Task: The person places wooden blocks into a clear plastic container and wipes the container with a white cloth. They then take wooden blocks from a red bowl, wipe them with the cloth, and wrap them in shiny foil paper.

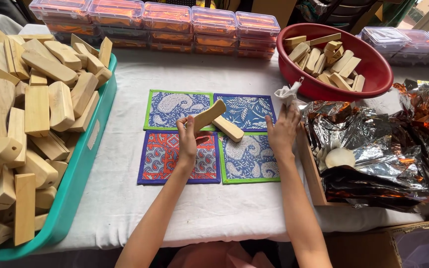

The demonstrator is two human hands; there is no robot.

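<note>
White cloth covers the table [125, 198], and four patterned quilted mats [247, 159] lie on it in a square, edges touching. Nearest the viewer, the left hand [187, 136] is closed around the lower end of a pale wooden piece [209, 116], holding it tilted above the red mat. A second wooden block [228, 128] lies flat just beside it, where the mats meet. The right hand [283, 130] pinches a small white cloth [288, 93] between fingertips, fingers otherwise loosely spread, over the right edge of the mats.

To handle the piece well, I would judge that a grip low on the wood leaves most of its surface free for the cloth, and keeping it over the mats cushions any slip (the wood looks smooth and unfinished).

Left of the mats, a teal tray [83, 164] is heaped with similar wooden pieces. Right of the hand, crumpled foil wrapping [373, 144] spills over a wooden box edge and crowds the right hand's elbow room. Farther off sit a red basin [373, 74] of wooden pieces and a row of clear lidded containers [175, 25].
</note>
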